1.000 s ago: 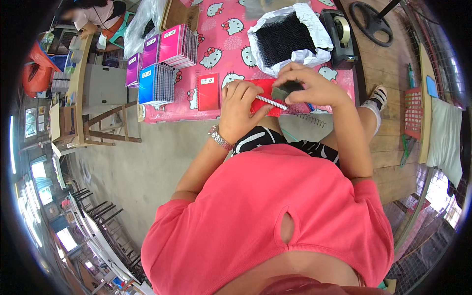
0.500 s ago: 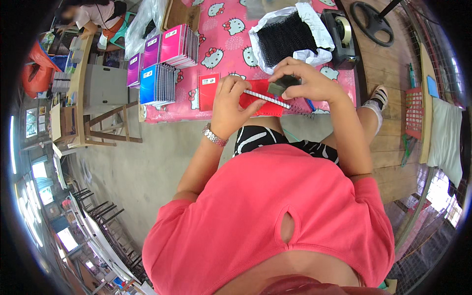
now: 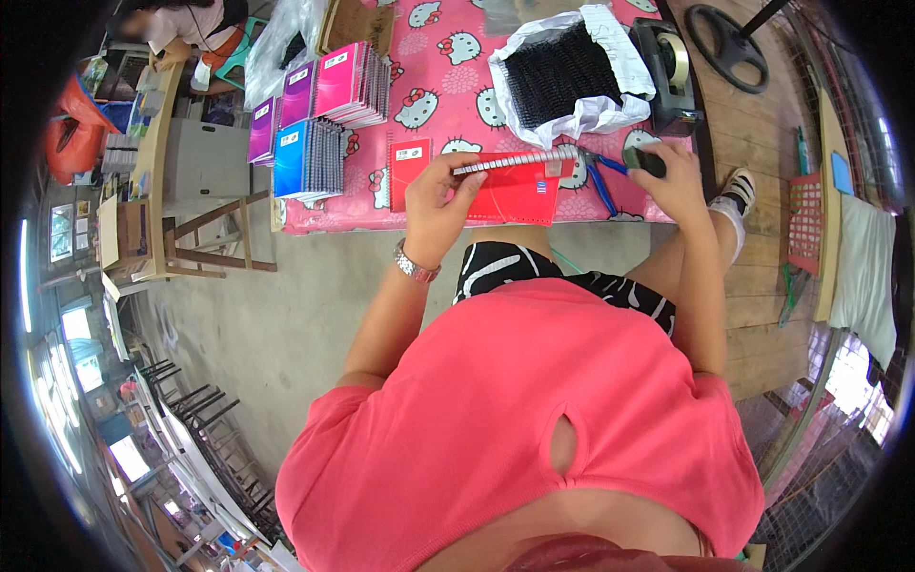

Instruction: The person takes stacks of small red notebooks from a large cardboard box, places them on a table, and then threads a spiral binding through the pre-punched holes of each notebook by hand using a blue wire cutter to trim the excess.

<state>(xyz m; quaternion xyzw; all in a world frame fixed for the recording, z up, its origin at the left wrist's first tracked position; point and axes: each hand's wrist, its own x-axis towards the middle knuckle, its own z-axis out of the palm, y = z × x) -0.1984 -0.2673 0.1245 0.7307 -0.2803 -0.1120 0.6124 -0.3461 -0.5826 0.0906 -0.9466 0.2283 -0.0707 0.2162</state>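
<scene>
My left hand (image 3: 440, 198) pinches the left end of a notebook's coil-bound spine (image 3: 515, 162), which slants slightly up to the right. Beneath it spreads a red cover (image 3: 510, 202); I cannot tell whether it belongs to the same notebook. Another red notebook (image 3: 412, 153) lies partly behind my left hand. At the right, my right hand (image 3: 675, 181) is closed on a small dark block (image 3: 650, 162), apart from the notebook. Blue-handled pliers (image 3: 600, 181) rest on the table between the spine's right end and my right hand.
Stacked spiral notebooks, blue (image 3: 307, 157), purple (image 3: 298, 91) and pink (image 3: 348, 81), stand at the left on the pink patterned tablecloth (image 3: 434, 71). Black binding coils (image 3: 562, 76) fill a white wrapping at the back. Beside it is a tape dispenser (image 3: 672, 81). A person (image 3: 181, 33) sits far left.
My right hand has moved right with the dark block, away from the notebook's spine. The spine has turned closer to level, and the blue-handled pliers have come into fuller view.
</scene>
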